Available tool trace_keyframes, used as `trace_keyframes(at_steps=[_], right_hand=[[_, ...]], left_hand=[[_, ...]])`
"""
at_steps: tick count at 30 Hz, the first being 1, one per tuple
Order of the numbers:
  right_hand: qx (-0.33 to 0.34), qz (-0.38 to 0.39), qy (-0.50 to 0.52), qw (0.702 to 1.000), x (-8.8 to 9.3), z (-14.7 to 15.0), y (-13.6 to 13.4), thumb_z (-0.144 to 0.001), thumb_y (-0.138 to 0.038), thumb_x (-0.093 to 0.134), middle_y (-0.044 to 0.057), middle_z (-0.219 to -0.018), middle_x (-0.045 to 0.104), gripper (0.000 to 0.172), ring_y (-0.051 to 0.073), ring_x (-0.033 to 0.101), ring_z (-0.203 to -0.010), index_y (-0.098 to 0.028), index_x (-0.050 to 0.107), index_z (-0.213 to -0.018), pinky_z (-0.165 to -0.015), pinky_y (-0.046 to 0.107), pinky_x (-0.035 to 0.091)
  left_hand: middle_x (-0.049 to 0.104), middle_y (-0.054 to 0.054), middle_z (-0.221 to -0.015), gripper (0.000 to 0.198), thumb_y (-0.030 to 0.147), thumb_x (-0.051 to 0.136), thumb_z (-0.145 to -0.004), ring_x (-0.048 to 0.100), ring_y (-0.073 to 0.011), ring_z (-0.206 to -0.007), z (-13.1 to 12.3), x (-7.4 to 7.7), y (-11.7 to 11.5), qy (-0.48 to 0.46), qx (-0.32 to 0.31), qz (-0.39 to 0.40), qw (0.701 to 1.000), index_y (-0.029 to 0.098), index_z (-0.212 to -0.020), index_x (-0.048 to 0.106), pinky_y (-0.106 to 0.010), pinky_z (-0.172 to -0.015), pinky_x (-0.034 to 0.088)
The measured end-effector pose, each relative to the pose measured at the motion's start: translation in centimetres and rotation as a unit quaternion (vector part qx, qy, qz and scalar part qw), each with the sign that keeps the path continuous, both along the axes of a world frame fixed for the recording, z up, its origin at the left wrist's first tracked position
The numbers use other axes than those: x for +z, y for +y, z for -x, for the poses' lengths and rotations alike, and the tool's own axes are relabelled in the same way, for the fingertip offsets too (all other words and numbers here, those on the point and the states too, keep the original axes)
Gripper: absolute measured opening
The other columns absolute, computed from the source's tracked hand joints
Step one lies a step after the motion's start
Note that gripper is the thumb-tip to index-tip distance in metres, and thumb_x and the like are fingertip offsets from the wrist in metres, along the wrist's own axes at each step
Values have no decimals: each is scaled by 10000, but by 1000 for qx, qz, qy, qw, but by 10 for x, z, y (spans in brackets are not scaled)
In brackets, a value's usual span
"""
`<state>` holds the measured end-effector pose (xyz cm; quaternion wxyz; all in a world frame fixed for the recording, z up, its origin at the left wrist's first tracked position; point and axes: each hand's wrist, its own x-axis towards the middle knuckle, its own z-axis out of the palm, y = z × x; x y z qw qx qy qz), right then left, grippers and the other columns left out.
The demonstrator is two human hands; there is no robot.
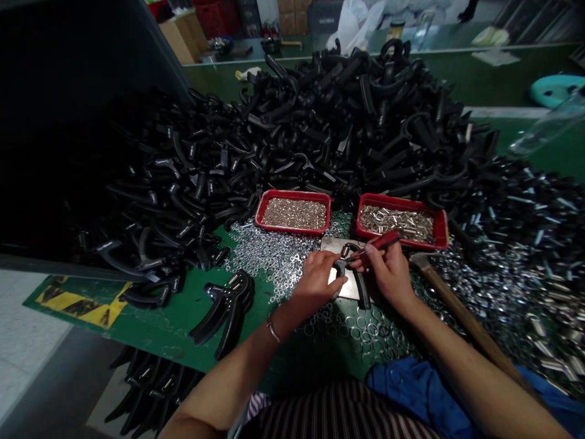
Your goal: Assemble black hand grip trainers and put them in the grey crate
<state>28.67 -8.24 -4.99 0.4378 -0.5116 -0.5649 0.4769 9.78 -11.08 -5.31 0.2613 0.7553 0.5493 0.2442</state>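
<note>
On a small metal plate (351, 288) lies a black curved handle part (361, 285) with a spring at its upper end. My left hand (316, 277) is closed on this handle from the left, thumb and fingers near its joint. In my right hand (388, 268) is a red-handled tool (386, 239), its thin tip pointing left at the joint. A red tray of tiny metal pieces (295, 212) stands behind my left hand, and a red tray of metal pins (397, 223) behind my right.
Black handle parts (320, 122) form a large heap behind the trays. Loose washers (269, 250) spread left of the plate, rings (365, 329) in front. A hammer (457, 305) lies right of my right hand. Assembled handles (228, 311) rest at left.
</note>
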Motion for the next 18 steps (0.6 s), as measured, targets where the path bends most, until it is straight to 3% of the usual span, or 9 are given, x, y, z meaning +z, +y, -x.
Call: trace_keyframes(at_steps=[5, 8, 10, 13, 15, 18], right_hand=[[12, -53, -158, 986, 9, 8, 5, -864, -514, 651, 73, -779, 710, 331, 273, 694, -661, -247, 497, -986, -621, 388, 554], [78, 40, -11, 996, 18, 12, 23, -846, -560, 657, 27, -658, 678, 352, 198, 606, -476, -246, 509, -909, -487, 330, 511], [104, 92, 111, 984, 24, 12, 35, -875, -606, 591, 20, -654, 680, 376, 162, 580, -446, -240, 511, -864, -457, 303, 508], [54, 59, 208, 975, 31, 8, 41, -899, -591, 564, 29, -781, 721, 354, 160, 665, -597, -240, 517, -902, -571, 295, 563], [40, 37, 210, 976, 31, 1, 36, -898, -547, 596, 15, -825, 735, 311, 170, 689, -642, -258, 500, -962, -603, 305, 570], [66, 67, 83, 992, 24, -22, 20, -915, -552, 563, -25, -692, 703, 300, 161, 604, -457, -270, 479, -976, -467, 285, 495]], left_hand=[[568, -104, -1259, 464, 328, 668, -876, 470, -279, -1203, -1, -4, -2, -7, 0, -4, 1000, 180, -1291, 521, -456, -1091, 360], [559, -118, -1280, 488, 326, 678, -872, 456, -289, -1225, -1, -6, -3, -8, 0, -7, 1000, 163, -1299, 508, -460, -1099, 352], [559, -119, -1280, 486, 322, 683, -871, 454, -292, -1230, -1, -6, -3, -7, 0, 1, 1000, 164, -1297, 510, -460, -1100, 353], [558, -116, -1286, 484, 315, 689, -867, 452, -290, -1239, -1, -4, -1, -8, -2, 10, 1000, 178, -1297, 516, -460, -1109, 346], [560, -115, -1289, 486, 317, 688, -868, 452, -286, -1245, -1, -4, 0, -8, -2, 11, 1000, 181, -1302, 517, -461, -1117, 340], [555, -124, -1320, 503, 340, 669, -885, 451, -284, -1262, -2, -4, -6, 6, 0, 15, 1000, 162, -1328, 509, -451, -1127, 339]])
